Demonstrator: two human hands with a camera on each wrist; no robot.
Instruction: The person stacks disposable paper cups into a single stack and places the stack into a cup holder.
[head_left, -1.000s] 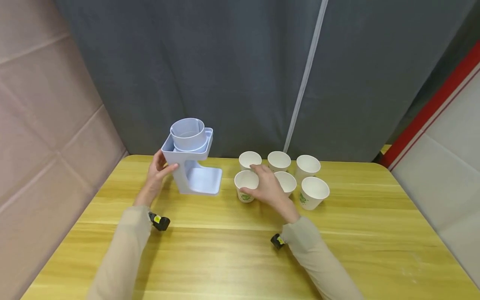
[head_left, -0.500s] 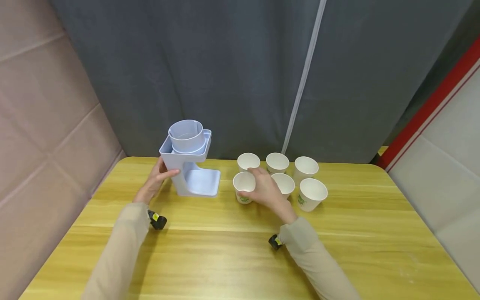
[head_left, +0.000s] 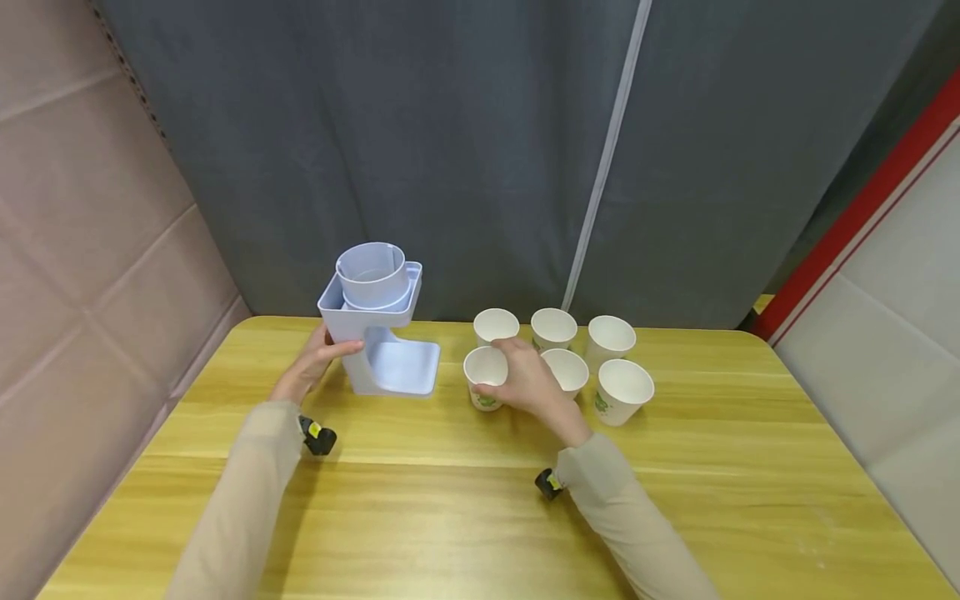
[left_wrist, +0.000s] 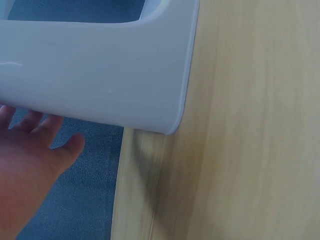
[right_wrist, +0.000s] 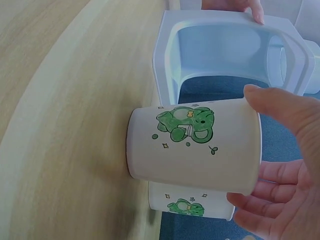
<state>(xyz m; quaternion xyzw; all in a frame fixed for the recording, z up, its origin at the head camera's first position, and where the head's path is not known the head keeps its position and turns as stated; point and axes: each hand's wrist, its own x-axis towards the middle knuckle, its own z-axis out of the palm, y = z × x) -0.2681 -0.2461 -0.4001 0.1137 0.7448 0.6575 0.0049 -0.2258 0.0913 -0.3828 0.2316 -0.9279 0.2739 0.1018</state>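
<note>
cup [right_wrist: 195, 157] with green bear print [right_wrist: 187, 124], right hand [head_left: 531, 383] pinching it; left hand [head_left: 310, 365] spread against stand [head_left: 369, 319]

The yellow wood-grained surface [head_left: 450, 517], with rounded far corners, carries a pale blue stand [head_left: 408, 367] towards its far left and, to the right of it, six white cups [head_left: 567, 369] upright in two rows of three.

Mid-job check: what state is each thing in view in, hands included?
Front-left cup: upright, open-topped
Other five cups: upright, open-topped
Stand: upright on the table
Round container: open-topped, sitting in the stand's top
Left hand: touching the stand
Right hand: thumb and fingers round front-left cup's rim
Grey curtain: hanging behind the table
</note>
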